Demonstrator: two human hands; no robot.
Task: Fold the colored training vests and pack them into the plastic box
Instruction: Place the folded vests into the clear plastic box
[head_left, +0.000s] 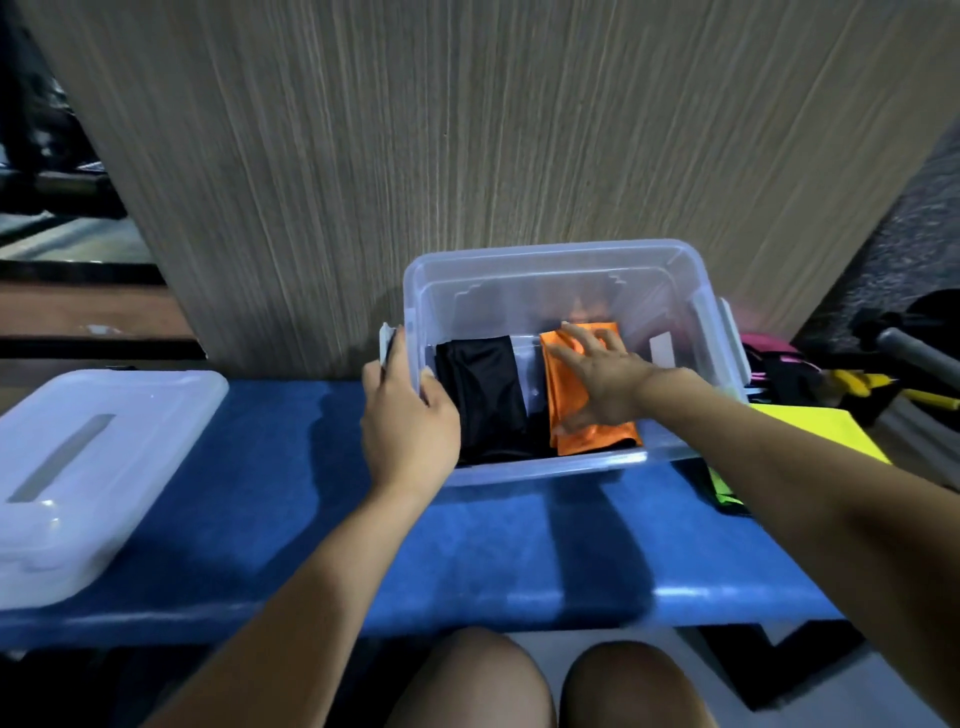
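A: Left hand (408, 421)?
B: Gripping the box (550, 260) wall.
A: Right hand (597, 379)?
B: Fingers spread flat, pressing the orange vest (597, 434) inside the box, beside the black vest (480, 395).

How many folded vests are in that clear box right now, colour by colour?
Black vest: 1
Orange vest: 1
Total in the plastic box: 2

The right hand presses flat on the orange one, while the left hand grips the box's left wall. More coloured cloth lies outside to the right, too bunched to count.
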